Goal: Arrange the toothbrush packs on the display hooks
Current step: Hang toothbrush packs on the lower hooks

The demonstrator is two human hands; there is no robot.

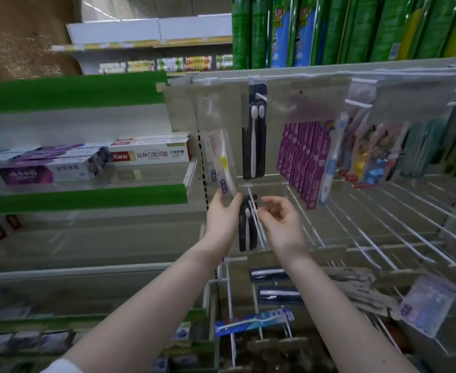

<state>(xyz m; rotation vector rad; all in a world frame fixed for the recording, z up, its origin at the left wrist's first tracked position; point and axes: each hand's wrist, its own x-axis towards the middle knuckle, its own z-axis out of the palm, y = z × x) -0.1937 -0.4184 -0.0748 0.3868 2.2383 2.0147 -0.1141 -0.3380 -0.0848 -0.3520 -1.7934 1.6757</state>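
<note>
Black card backs the toothbrush pack point(246, 227) that hangs on a white hook point(261, 235) between the two hands. The left hand point(222, 215) is raised just left of it, thumb and fingers pinching the lower end of a clear toothbrush pack point(219, 157) that hangs above that hand. The right hand point(282, 222) is just right of the black pack, its fingers curled with the tips at the hook's wires; I cannot tell whether they grip anything. Above the hands a second black pack point(254, 135) hangs on a higher hook. Up and to the right of the right hand hangs a row of purple packs point(306, 157). Toothpaste boxes point(148, 154) lie on a shelf to the left of the left hand.
</note>
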